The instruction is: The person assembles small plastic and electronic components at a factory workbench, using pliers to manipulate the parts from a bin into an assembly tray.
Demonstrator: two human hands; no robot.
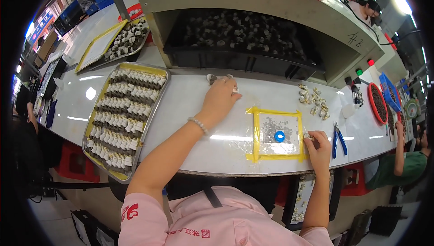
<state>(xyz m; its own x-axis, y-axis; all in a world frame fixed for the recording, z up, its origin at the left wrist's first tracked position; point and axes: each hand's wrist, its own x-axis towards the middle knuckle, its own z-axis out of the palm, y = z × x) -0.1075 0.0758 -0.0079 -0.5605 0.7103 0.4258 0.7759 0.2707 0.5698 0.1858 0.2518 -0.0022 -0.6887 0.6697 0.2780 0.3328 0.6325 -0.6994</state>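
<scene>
My left hand (219, 99), with a beaded bracelet on its wrist, is closed around small white-and-grey parts (211, 79) on the white table, in front of the black bin. Its fingers partly hide them. Lower right, my right hand (319, 150) pinches a tiny pale part (308, 135) at the right edge of a square framed in yellow tape (256, 133). Grey specks cover that square, and a round blue piece (280, 136) with a white centre sits on it. Blue-handled pliers (339, 141) lie right of my right hand. Beyond them, small gold-and-white parts (315, 100) are scattered.
At left, a metal tray (165, 93) holds rows of white-and-grey parts; another tray (128, 40) of loose parts lies behind it. A black bin (244, 60) of parts stands under a shelf. A red bowl (372, 103) and blue basket (385, 82) stand right. Other people sit nearby.
</scene>
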